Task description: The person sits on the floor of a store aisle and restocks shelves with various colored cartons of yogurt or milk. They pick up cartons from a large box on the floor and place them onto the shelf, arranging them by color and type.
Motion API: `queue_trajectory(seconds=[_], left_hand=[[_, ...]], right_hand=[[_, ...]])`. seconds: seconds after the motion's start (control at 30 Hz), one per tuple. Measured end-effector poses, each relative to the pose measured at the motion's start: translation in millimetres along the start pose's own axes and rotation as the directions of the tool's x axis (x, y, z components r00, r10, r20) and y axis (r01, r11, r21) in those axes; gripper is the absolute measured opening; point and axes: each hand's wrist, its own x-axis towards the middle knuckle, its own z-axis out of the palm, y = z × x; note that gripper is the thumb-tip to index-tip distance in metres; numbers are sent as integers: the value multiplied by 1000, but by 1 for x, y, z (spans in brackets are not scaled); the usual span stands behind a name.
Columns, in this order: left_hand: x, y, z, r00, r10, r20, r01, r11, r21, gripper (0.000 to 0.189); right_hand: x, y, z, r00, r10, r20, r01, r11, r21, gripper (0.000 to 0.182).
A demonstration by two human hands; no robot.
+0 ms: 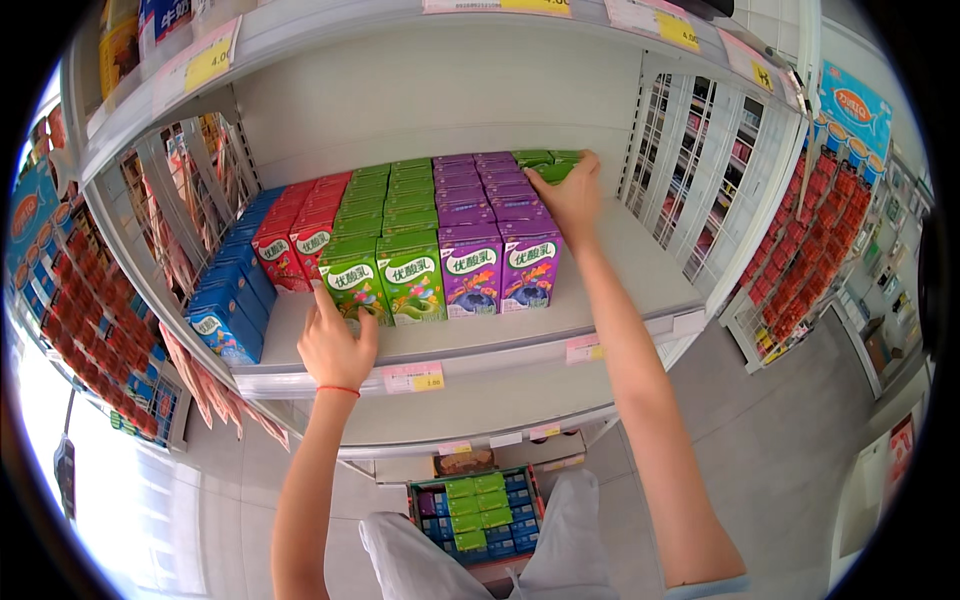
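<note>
My left hand (337, 346) is at the shelf front, thumb and index finger spread against the lower front of a green drink carton (351, 271). A red band circles that wrist. At the back right, my right hand (576, 199) grips green cartons (553, 172), thumb on their left side and fingers over the right; the palm hides part of them. Purple cartons (469, 259) stand in two columns just left of this hand. Further left come more green cartons (411, 274), then red cartons (279, 259) and blue cartons (225, 315), all on the white shelf (637, 289).
An upper shelf edge (360, 37) with price tags overhangs the cartons. Wire side panels (679, 150) bound the bay. A box of green, blue and purple cartons (476, 506) sits low between my knees. Hanging snack racks (810, 225) stand beyond, right and left.
</note>
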Motion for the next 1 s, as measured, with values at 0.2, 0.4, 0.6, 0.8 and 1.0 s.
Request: queue_trajectory(seconds=[0.2,0.4,0.6,0.8,1.0], left_hand=[[-1,5,-1,998,-32,57,33,999,-13,56],[0,5,-2,1000,-31,4,31,999,-26,45],[-1,9,-2,998,-62,28,63,997,-55,45],[0,0,-15,997,-77,2,77,996,-44,49],[0,4,3,996,-81,29,83,992,-95,37]], right_hand=[[-1,37,25,983,-181,13,180,982,52,44],[3,37,8,959,-177,223,186,982,-23,40],[19,88,14,965,9,262,-46,990,136,41],[-27,88,45,805,77,588,-225,957,182,62],[6,97,17,991,-132,-10,131,978,160,45]])
